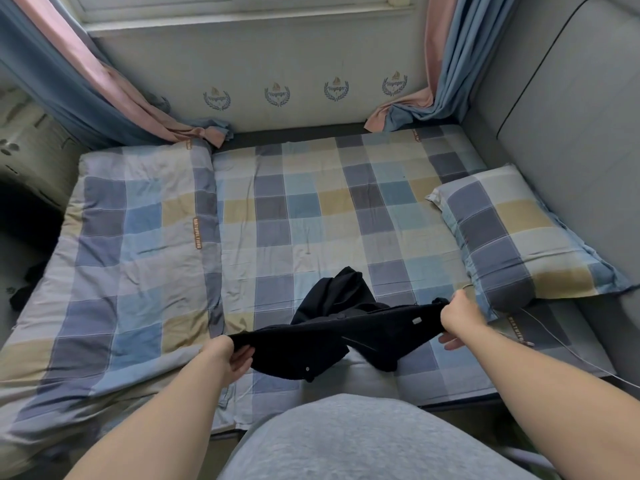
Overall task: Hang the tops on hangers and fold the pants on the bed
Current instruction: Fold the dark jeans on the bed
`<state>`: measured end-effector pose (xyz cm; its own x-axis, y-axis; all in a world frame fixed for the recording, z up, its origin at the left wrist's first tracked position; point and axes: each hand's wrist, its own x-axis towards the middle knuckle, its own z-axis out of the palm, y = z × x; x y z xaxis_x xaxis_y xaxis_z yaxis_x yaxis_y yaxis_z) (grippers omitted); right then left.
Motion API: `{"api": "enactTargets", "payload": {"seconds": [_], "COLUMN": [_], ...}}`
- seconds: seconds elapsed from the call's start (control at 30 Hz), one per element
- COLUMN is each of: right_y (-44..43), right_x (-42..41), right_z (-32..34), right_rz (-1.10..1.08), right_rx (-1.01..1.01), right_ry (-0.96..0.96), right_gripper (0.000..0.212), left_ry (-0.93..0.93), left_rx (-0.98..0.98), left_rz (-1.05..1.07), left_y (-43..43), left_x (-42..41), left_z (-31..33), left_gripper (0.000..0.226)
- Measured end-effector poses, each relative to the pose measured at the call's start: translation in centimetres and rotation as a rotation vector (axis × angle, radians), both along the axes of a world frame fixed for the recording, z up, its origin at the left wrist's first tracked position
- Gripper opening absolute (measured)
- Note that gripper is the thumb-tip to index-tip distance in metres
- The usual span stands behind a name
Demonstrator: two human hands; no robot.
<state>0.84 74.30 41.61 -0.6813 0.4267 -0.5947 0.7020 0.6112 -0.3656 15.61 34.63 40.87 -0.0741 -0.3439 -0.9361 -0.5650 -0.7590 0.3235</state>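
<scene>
From where I stand I count one bed (329,209), with one pillow (512,230) and one folded quilt (131,237) on it. There is one dark garment (329,341) and two hands, a left hand (228,358) and a right hand (457,317). Two curtains, a left curtain (86,81) and a right curtain (446,64). Four crests (216,98) on the wall, and one white cable (554,337).

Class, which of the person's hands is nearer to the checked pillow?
Right. The right hand, gripping the black garment, is just beside the near corner of the pillow; the left hand grips the garment's other end, farther away.
</scene>
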Motion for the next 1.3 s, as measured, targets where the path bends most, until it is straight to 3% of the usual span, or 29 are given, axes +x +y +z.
{"api": "enactTargets", "payload": {"seconds": [0.1, 0.23, 0.33, 0.43, 0.6, 0.77, 0.87, 0.93, 1.03, 1.13, 1.23, 1.3], "right_y": [-0.6, -1.8, -2.8, -3.1, -2.4, -1.9, -2.1, -2.3, -2.0, -1.4, -0.6, -0.6], "right_x": [-0.2, -0.3, 0.1, 0.6, 0.5, -0.4, -0.7, -0.8, -1.0, -1.1, -1.5, -1.8], "right_z": [-0.3, -0.5, -0.8, -0.7, -0.2, 0.1, -0.1, -0.1, 0.1, 0.3, 0.4, 0.9], "right_rz": [-0.438, -0.781, -0.963, -0.984, -0.993, -0.808, -0.644, -0.504, -0.265, -0.01, 0.197, 0.243], "right_rx": [-0.414, -0.847, -1.062, -1.106, -1.179, -1.235, -1.171, -1.001, -0.701, -0.379, -0.068, -0.022], "right_ry": [-0.025, -0.1, -0.04, 0.013, 0.088, 0.119, 0.136, 0.182, 0.28, 0.384, 0.443, 0.501], "right_gripper": [0.024, 0.026, 0.033, 0.039, 0.031, 0.019, 0.028, 0.031, 0.02, 0.005, 0.008, 0.011], "left_ry": [0.056, 0.115, 0.136, 0.114, 0.213, 0.347, 0.431, 0.485, 0.538, 0.482, 0.374, 0.279], "left_rx": [0.179, 0.335, 0.363, 0.326, 0.387, 0.386, 0.372, 0.346, 0.258, 0.004, -0.361, -0.637], "left_rz": [0.187, 0.596, 0.823, 0.855, 0.781, 0.645, 0.55, 0.537, 0.473, 0.277, 0.015, -0.184], "left_y": [0.3, 1.1, 1.5, 1.2, 1.0, 0.5, 0.2, -0.3, -0.7, -0.1, 0.1, -0.3], "left_x": [0.4, 0.7, 0.1, -0.7, -1.0, -1.7, -2.3, -2.6, -3.0, -3.4, -3.2, -3.1], "left_z": [0.1, -0.3, 0.1, 0.6, 1.3, 1.6, 2.2, 2.4, 2.4, 2.2, 1.8, 2.1], "left_gripper": [0.027, 0.03, 0.029, 0.027, 0.027, 0.02, 0.022, 0.028, 0.031, 0.022, 0.005, 0.017]}}
